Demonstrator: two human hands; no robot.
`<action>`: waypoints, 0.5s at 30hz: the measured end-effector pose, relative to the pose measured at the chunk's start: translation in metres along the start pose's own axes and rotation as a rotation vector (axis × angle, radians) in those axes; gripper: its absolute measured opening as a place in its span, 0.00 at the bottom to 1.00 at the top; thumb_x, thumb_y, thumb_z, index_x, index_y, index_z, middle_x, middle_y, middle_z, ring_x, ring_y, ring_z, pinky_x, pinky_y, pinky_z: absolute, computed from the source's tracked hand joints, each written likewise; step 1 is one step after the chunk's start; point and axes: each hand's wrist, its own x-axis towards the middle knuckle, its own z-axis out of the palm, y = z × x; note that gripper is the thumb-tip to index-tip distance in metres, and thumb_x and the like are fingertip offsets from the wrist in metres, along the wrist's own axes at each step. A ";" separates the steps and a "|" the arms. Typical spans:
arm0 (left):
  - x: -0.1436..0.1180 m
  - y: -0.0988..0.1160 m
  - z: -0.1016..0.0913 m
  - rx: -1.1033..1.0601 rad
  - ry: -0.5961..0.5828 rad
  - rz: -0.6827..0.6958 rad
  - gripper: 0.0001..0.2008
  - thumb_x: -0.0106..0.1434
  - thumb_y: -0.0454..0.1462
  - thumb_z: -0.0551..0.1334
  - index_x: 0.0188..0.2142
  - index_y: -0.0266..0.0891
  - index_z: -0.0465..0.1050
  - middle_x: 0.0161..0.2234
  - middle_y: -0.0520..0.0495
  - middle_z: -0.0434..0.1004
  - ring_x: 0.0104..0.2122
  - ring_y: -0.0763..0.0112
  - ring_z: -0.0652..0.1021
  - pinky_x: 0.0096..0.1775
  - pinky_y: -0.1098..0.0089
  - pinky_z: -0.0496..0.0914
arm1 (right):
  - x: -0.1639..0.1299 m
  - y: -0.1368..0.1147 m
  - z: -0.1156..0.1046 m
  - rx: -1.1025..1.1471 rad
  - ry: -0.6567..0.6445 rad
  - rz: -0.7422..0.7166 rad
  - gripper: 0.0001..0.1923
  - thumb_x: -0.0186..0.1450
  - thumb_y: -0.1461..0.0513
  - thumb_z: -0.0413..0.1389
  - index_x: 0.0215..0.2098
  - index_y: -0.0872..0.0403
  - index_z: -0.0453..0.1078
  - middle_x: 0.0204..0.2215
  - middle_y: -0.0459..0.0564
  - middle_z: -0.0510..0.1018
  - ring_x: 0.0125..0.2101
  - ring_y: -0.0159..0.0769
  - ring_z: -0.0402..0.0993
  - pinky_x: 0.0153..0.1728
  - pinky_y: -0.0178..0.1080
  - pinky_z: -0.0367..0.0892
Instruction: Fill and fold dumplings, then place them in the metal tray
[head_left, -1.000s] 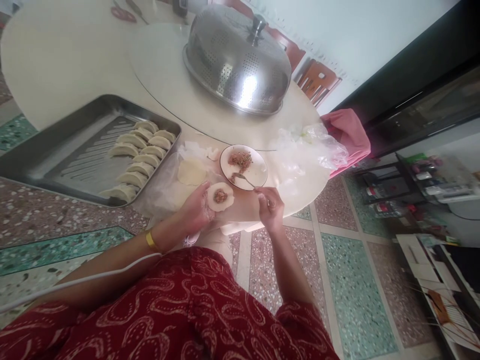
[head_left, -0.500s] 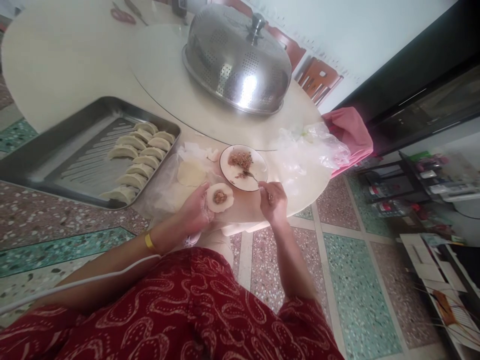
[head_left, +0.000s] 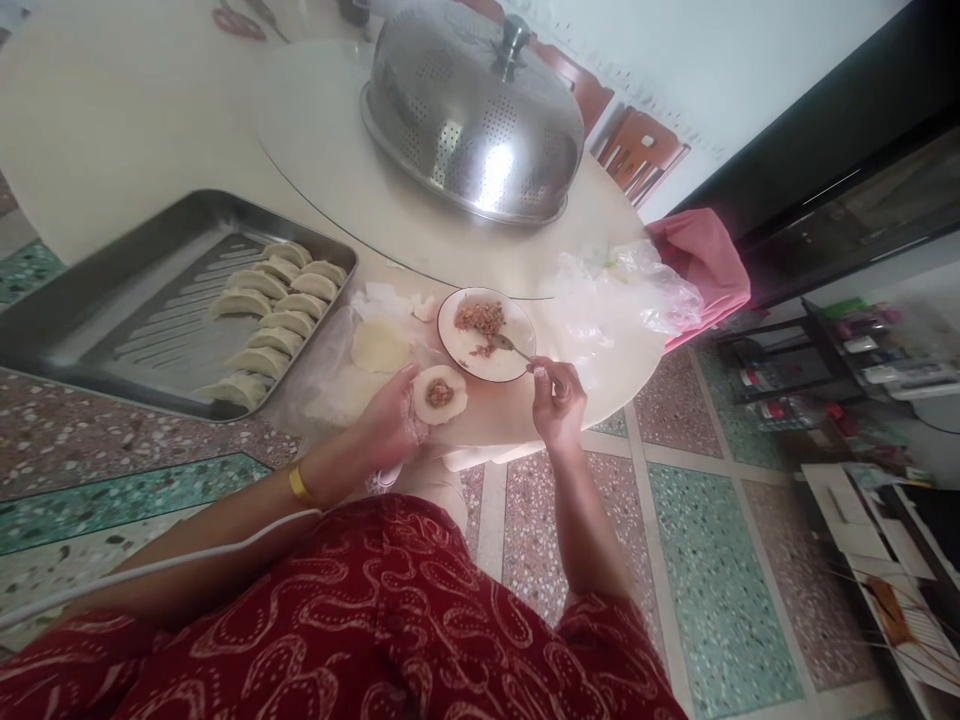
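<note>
Dough wrapper held in grip of left hand — right hand closed round spoon over plate.

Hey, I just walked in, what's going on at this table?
A person's left hand holds a round dough wrapper, open, with filling at its middle. The right hand holds a spoon, its head over a plate with more filling. On the left, folded dumplings sit in a metal tray.
</note>
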 end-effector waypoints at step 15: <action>0.004 0.002 -0.010 -0.026 -0.031 0.019 0.18 0.73 0.39 0.49 0.42 0.30 0.74 0.35 0.39 0.81 0.34 0.63 0.82 0.39 0.64 0.78 | 0.021 -0.009 0.055 0.097 -0.152 -0.150 0.15 0.72 0.58 0.47 0.41 0.51 0.76 0.34 0.53 0.84 0.37 0.42 0.76 0.39 0.45 0.73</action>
